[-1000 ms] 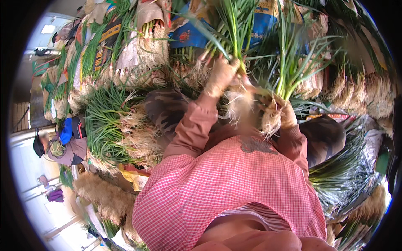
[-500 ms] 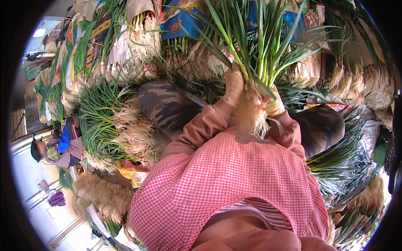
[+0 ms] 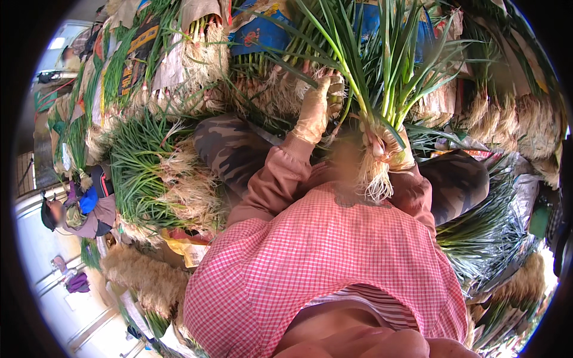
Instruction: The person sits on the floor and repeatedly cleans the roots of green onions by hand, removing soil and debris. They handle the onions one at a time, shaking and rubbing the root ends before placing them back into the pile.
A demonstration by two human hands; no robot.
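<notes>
A bunch of green garlic [image 3: 391, 89] stands upright before my chest, its flat leaves fanning up and its pale roots [image 3: 377, 179] hanging down. My right hand [image 3: 403, 156], in a pale soiled glove, is closed round the bunch near the bulbs from behind and the right; the leaves and bulbs partly cover its fingers. Just left of the bunch is my left hand [image 3: 316, 110], gloved alike, raised with its fingers curled. A thin strand droops close to those fingers, and whether they pinch it is hidden.
Bundled green garlic with long roots [image 3: 206, 51] lines the far side, partly wrapped in paper and blue sacking [image 3: 259, 33]. A loose heap [image 3: 149, 173] lies left of my camouflage-clad legs [image 3: 233, 146]; more leaves [image 3: 483, 227] lie right. Another person [image 3: 89, 209] is at far left.
My left hand has come off the bunch's base and moved left, apart from it. The bunch, still in my right hand, has shifted slightly right.
</notes>
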